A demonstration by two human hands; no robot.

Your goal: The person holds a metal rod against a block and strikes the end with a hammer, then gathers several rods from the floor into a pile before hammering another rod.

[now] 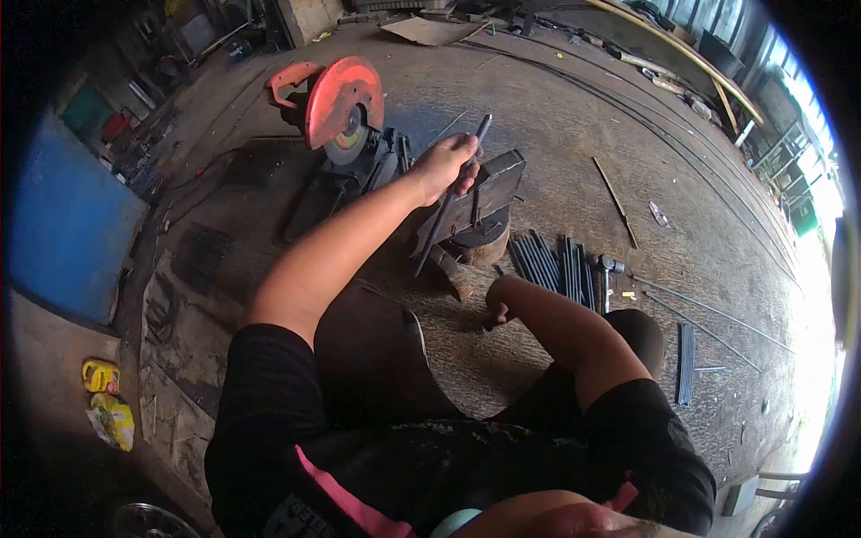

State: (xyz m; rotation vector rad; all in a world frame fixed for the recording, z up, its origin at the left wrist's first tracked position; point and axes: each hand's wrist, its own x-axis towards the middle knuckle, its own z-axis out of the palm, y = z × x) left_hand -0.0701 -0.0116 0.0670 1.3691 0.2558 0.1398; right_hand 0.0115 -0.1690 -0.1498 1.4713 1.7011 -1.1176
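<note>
Centrally, left hand [446, 168] closed around a slim dark metal rod [437, 229], orange-guarded cut-off saw [334, 103] nearby, dark steel piece [504, 184] on a round wooden stump [485, 247] between it and floor-laid rods [538, 260], right hand [499, 309] low, grip unclear.

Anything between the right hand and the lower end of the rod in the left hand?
Yes, as seen from the head: a piece of wood sits between the right hand and the lower end of the dark rod in the left hand. Their relative heights can't be judged.
</note>
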